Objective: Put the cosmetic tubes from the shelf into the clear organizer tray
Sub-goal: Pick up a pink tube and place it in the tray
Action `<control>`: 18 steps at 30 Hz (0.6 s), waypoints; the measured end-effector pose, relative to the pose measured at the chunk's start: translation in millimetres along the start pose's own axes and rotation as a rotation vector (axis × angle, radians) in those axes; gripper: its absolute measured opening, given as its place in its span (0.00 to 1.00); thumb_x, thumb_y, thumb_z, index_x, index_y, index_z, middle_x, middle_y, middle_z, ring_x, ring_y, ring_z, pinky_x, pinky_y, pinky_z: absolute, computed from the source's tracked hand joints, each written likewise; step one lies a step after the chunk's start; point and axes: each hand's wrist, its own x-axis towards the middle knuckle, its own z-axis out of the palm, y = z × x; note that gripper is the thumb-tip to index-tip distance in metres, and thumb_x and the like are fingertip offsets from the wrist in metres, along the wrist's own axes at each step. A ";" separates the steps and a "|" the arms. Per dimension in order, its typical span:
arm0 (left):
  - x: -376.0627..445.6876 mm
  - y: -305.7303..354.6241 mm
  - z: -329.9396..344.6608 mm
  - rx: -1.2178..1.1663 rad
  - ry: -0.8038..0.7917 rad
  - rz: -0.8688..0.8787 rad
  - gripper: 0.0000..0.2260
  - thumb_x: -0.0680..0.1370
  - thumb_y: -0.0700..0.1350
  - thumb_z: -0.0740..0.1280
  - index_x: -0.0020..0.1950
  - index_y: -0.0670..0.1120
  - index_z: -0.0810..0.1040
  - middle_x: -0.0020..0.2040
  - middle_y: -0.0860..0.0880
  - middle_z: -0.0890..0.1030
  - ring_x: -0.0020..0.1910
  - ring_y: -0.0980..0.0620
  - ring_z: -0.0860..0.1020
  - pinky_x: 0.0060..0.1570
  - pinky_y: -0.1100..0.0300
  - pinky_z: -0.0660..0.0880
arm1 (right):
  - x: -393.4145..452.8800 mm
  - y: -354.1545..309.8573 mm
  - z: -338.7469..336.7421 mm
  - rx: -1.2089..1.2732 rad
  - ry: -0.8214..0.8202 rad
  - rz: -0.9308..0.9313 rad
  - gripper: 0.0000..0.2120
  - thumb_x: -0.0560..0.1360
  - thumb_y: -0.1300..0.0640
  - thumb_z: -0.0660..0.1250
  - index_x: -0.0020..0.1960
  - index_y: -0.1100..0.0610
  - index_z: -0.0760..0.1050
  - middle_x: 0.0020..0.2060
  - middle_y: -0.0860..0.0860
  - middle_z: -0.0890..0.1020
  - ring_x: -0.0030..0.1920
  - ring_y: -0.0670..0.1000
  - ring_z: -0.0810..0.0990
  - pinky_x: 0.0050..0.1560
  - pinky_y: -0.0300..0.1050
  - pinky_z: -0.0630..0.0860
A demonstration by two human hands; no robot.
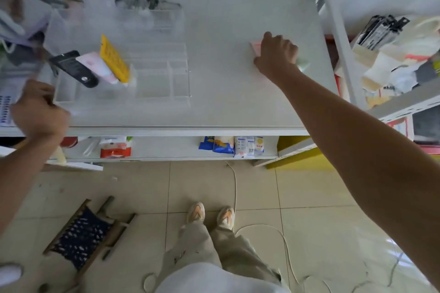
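1. Far left, the left hand [39, 112] is curled into a loose fist at the near-left corner of the clear organizer tray [152, 83]. It's blurry, so can't tell if it's actually gripping the tray.
2. The tray sits on the white shelf [238, 93], and its left end holds 3 tubes leaning side by side: a black tube [73, 68], a pink tube [98, 66] and a yellow tube [113, 58].
3. The tray's right compartments look bare.
4. Well to the right, the right hand [277, 54] is clamped down over a pink and green tube [256, 47] lying flat on the shelf, fingers curled around it, both ends poking out.
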 end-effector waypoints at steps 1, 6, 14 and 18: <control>-6.8 13.3 -9.9 0.016 0.000 0.014 0.13 0.73 0.45 0.73 0.54 0.48 0.74 0.48 0.43 0.85 0.48 0.38 0.84 0.44 0.47 0.82 | -1.7 -1.6 -4.2 0.031 -0.004 0.011 0.28 0.76 0.49 0.73 0.70 0.59 0.68 0.64 0.61 0.79 0.66 0.65 0.79 0.63 0.56 0.74; -20.3 46.0 -36.2 0.157 0.010 0.092 0.13 0.74 0.39 0.74 0.55 0.45 0.76 0.50 0.42 0.87 0.49 0.35 0.85 0.41 0.51 0.76 | -29.3 -14.6 -37.7 0.250 0.091 0.075 0.27 0.72 0.45 0.73 0.66 0.57 0.75 0.60 0.60 0.82 0.62 0.64 0.81 0.60 0.53 0.74; -20.3 49.1 -44.1 0.101 0.028 0.101 0.15 0.68 0.32 0.72 0.47 0.49 0.76 0.44 0.47 0.85 0.39 0.41 0.83 0.41 0.50 0.78 | -133.1 -110.3 -67.9 0.933 0.086 -0.213 0.16 0.67 0.45 0.65 0.48 0.53 0.80 0.41 0.50 0.87 0.43 0.55 0.86 0.42 0.51 0.83; -22.2 49.9 -44.8 0.052 0.034 0.064 0.15 0.68 0.31 0.70 0.47 0.48 0.78 0.43 0.47 0.85 0.41 0.40 0.83 0.43 0.49 0.78 | -159.7 -183.0 -56.8 1.031 0.087 -0.367 0.14 0.67 0.45 0.65 0.44 0.55 0.77 0.37 0.49 0.85 0.37 0.55 0.84 0.37 0.53 0.81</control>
